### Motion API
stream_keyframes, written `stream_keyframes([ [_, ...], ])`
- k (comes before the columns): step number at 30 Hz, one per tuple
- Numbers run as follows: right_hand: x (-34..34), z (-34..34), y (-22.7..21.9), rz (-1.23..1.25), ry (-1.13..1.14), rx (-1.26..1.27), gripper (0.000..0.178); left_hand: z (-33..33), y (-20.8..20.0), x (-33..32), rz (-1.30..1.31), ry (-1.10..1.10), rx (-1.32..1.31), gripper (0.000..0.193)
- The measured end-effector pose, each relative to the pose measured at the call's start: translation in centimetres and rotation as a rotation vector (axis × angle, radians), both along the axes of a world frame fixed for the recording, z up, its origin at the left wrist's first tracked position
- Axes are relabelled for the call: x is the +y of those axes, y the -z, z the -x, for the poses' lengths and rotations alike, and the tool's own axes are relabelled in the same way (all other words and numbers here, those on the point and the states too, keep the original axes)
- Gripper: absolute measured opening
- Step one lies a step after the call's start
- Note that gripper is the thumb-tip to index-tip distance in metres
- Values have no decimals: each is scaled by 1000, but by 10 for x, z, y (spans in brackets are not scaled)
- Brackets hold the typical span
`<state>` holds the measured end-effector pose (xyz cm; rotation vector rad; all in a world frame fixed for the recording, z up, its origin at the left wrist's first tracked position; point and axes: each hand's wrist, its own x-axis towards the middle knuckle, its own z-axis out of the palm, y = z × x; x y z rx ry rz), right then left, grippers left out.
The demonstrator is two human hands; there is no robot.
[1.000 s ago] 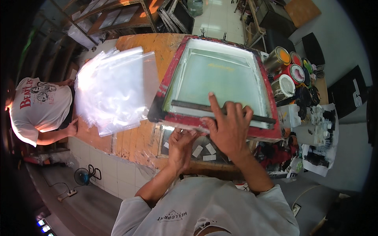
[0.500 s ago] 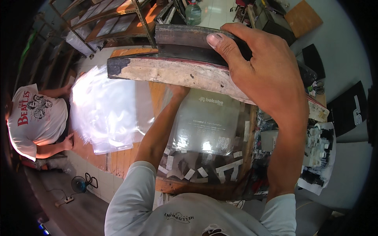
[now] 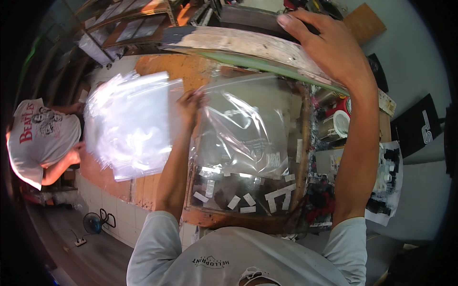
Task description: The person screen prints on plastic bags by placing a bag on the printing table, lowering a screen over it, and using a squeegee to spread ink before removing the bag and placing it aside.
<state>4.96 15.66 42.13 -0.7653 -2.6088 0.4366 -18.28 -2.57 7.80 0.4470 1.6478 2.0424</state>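
Observation:
My left hand (image 3: 189, 107) pinches the upper left corner of a clear plastic bag (image 3: 243, 138) with pale print on it. The bag lies rippled over a glassy board (image 3: 219, 193) edged in wood and dotted with white tape pieces. My right hand (image 3: 329, 45) is raised at the far side, its fingers closed over a dark squeegee (image 3: 253, 18). Just below the squeegee, a wooden screen frame (image 3: 253, 42) is tilted up, its green mesh edge-on. How the right fingertips grip is partly hidden.
A spread stack of clear bags (image 3: 131, 126) covers the wooden table (image 3: 152, 66) on the left, beside a co-worker (image 3: 45, 133). To the right stand an open tin (image 3: 339, 124) and an ink-stained sheet (image 3: 389, 190). Shelves (image 3: 138, 28) rise behind.
The screen frame and squeegee have risen and moved away with my right hand. My left hand has come from under the frame to the left, pulling the bag's corner, and the bag now ripples.

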Motion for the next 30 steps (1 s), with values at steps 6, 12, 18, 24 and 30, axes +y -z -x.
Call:
stream_keyframes([
  [6,-5,-1,6,-96,-10,108,62,95,50,-220,-122,-636,-47,22],
  [12,-13,0,9,-17,10,74,63,139,30,-386,609,-1098,413,66],
  [18,1,-3,10,1,3,18,63,31,55,-244,812,-505,955,59],
  [24,-8,-1,12,-108,77,15,71,-111,88,-75,1009,152,1141,62],
  [30,-23,-12,-5,-74,-84,5,43,-182,81,-11,731,459,1298,67],
])
